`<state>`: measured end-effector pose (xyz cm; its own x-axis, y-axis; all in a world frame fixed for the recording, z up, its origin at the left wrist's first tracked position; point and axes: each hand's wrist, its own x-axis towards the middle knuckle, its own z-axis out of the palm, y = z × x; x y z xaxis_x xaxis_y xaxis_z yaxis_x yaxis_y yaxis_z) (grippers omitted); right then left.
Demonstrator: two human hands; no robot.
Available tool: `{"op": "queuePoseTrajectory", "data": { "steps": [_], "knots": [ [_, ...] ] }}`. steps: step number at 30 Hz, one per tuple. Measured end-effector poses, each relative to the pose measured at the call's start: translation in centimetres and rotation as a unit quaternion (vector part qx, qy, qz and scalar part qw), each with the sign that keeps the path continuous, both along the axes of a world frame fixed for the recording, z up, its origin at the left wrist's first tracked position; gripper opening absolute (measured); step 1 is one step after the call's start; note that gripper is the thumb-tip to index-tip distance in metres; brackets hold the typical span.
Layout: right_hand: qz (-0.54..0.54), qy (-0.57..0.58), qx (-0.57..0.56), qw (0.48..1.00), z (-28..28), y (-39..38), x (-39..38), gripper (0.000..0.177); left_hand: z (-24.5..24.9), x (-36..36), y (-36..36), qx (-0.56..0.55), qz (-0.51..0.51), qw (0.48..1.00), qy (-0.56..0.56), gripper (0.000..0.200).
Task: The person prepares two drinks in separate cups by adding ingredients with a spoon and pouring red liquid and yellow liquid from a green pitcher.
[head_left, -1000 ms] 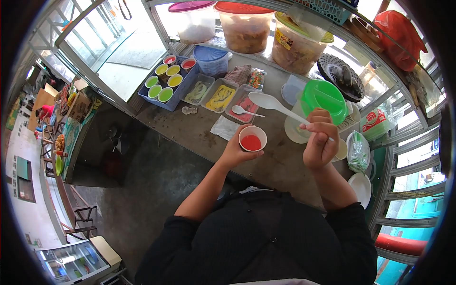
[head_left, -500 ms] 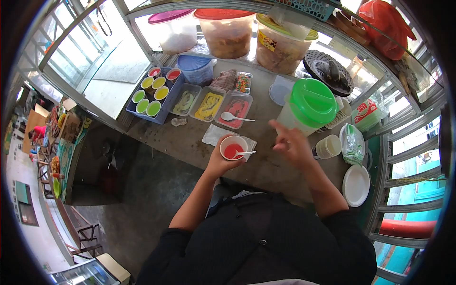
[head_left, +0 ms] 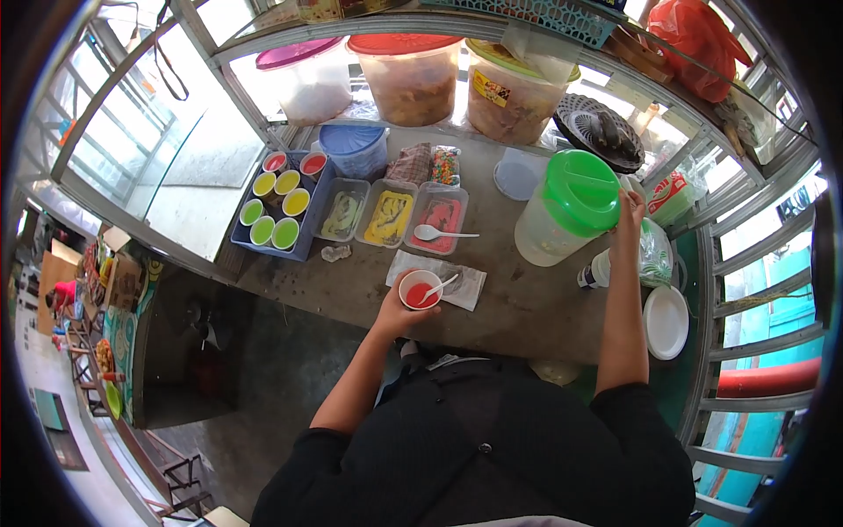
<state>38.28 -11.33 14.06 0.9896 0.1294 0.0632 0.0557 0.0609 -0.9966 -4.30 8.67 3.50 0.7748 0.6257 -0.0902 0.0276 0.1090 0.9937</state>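
Note:
My left hand [head_left: 397, 314] is wrapped around a white paper cup [head_left: 405, 289] above the counter's front part. Red liquid [head_left: 416, 297] fills its lower portion, and a white plastic spoon [head_left: 441, 288] leans in it. At the right side of a clear plastic pitcher [head_left: 537, 235] with a green lid [head_left: 580, 191], the fingers of my right hand [head_left: 629, 212] are closed at the handle side; the handle itself is hidden. Behind the cup lies a flat plastic wrapper [head_left: 458, 283]. Another white spoon [head_left: 439, 233] rests across a tub of red paste [head_left: 443, 212].
A blue crate [head_left: 299, 241] holds several cups of red, yellow and green liquid. Tubs of yellow [head_left: 386, 215] and green [head_left: 344, 211] paste stand beside it. Large lidded containers [head_left: 404, 83] line the back. White plates [head_left: 666, 322] and bagged items [head_left: 654, 250] sit at the right.
My right hand has moved from in front of the pitcher to its right side and closed there. The left hand still holds the cup. The whole view has shifted slightly.

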Motion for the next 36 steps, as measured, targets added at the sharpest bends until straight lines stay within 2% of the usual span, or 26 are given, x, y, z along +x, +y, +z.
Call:
{"op": "queuePoseTrajectory", "data": {
  "steps": [1, 4, 7, 11, 13, 16, 22, 25, 28, 29, 32, 36],
  "knots": [
    [-0.005, -0.005, -0.008, 1.0, 0.4, 0.6, 0.2, 0.048, -0.1, -0.2, 0.6, 0.007, -0.011, 1.0, 0.002, 0.095],
    [0.086, 0.056, 0.103, 0.989, 3.8, 1.5, -1.4, 0.052, -0.3, -0.9, 2.3, -0.014, -0.047, 0.999, 0.008, 0.099],
    [0.19, 0.066, 0.138, 0.97, 2.3, 0.7, 1.6, 0.054, -0.7, -1.5, 3.9, 0.009, -0.085, 0.996, 0.038, 0.1],
    [0.182, 0.051, 0.182, 0.965, 0.2, -0.2, 1.9, 0.051, -0.9, -1.8, 5.1, 0.017, -0.12, 0.992, 0.048, 0.1],
    [0.193, 0.059, 0.244, 0.949, 1.1, -0.8, -0.5, 0.048, -1.5, -1.7, 5.6, 0.008, -0.137, 0.99, 0.043, 0.101],
    [0.141, 0.08, 0.305, 0.939, 3.0, -1.1, -3.9, 0.043, -2.0, -1.5, 6.1, 0.037, -0.169, 0.984, 0.051, 0.097],
    [0.131, 0.022, 0.207, 0.969, 3.0, -0.2, -8.0, 0.04, -2.8, -0.9, 6.8, 0.038, -0.202, 0.978, 0.023, 0.098],
    [0.133, -0.019, 0.165, 0.977, 3.6, 2.3, -11.2, 0.036, -2.4, -0.6, 7.0, 0.08, -0.202, 0.976, 0.024, 0.097],
    [0.124, -0.044, 0.119, 0.984, 4.0, 5.2, -14.7, 0.029, -1.9, -0.7, 7.2, 0.115, -0.22, 0.968, 0.024, 0.096],
    [0.107, -0.005, 0.101, 0.989, 4.6, 6.1, -16.3, 0.022, -1.9, -0.7, 7.2, 0.117, -0.221, 0.968, 0.019, 0.095],
    [0.161, -0.054, 0.119, 0.978, 3.2, 7.7, -18.4, 0.019, -2.2, -1.0, 7.0, 0.126, -0.22, 0.967, 0.013, 0.093],
    [0.166, -0.081, 0.084, 0.979, 2.9, 8.6, -20.4, 0.017, -3.5, -1.1, 6.7, 0.152, -0.215, 0.964, 0.025, 0.093]
  ]
}}
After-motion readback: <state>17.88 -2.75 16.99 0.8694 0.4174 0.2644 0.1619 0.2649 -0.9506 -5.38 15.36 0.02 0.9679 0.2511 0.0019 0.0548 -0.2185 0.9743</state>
